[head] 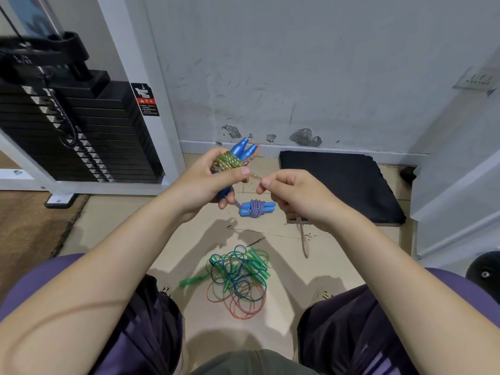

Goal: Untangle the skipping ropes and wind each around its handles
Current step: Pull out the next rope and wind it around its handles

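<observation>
My left hand [213, 180] grips a pair of blue handles [243, 150] with a clear multicoloured rope [228, 161] wound around them. My right hand [295, 196] pinches the loose end of that rope [255, 176] between thumb and forefinger, close to my left thumb. On the floor beyond my hands lies a second skipping rope [257, 208], its blue handles bound with a blue-and-white braided cord. Nearer to me lies a tangle of green, blue and orange ropes [238, 277] with green handles [193, 280] sticking out.
A black weight stack [81, 133] in a white frame stands at the left. A dark mat [343, 185] lies against the wall on the right. A frayed brown cord [303, 239] trails on the tiled floor. My knees frame the tangle on both sides.
</observation>
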A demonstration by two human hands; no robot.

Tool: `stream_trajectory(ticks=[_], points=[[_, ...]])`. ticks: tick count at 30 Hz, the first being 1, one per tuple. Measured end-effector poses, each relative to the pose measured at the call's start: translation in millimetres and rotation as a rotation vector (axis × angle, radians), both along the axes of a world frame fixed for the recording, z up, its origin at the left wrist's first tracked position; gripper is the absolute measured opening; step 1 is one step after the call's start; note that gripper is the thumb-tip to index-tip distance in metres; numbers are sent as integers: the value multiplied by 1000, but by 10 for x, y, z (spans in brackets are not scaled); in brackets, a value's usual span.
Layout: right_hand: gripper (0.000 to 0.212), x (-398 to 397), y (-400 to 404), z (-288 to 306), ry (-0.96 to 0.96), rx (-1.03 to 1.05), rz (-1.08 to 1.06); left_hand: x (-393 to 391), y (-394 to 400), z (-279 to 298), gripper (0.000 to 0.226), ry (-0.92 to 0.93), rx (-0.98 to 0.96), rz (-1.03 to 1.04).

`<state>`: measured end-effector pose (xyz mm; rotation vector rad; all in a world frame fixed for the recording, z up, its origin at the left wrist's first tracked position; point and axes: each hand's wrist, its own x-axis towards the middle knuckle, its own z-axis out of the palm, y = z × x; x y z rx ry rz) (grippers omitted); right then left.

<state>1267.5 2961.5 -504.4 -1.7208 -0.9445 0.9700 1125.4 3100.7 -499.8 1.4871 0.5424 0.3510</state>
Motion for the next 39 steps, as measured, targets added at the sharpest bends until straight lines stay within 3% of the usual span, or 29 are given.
stream_trajectory(ticks=[4,10,14,17,21,24,29,35,39], points=[[28,-43,5,63,-340,11,9,7,49,-45,24,-2,72,113],[21,-2,-4,55,-807,116,80,53,53,-102,28,74,188,110],[28,32,-15,35,-969,193,72,51,40,-119,32,229,164,-131],[16,56,-26,71,-885,215,39,7,34,-105,26,265,176,-303],[14,85,-21,111,-529,156,-58,4,-77,-64,35,249,162,-399],[15,68,-6,89,-395,173,-54,3,-95,-41,41,239,125,-411],[16,66,35,31,-317,200,-43,5,-162,-10,39,253,182,-312],[32,106,63,-64,-229,215,-17,12,-249,-26,17,206,346,-304],[28,87,38,-26,-208,188,17,0,-190,-87,35,151,377,-235]])
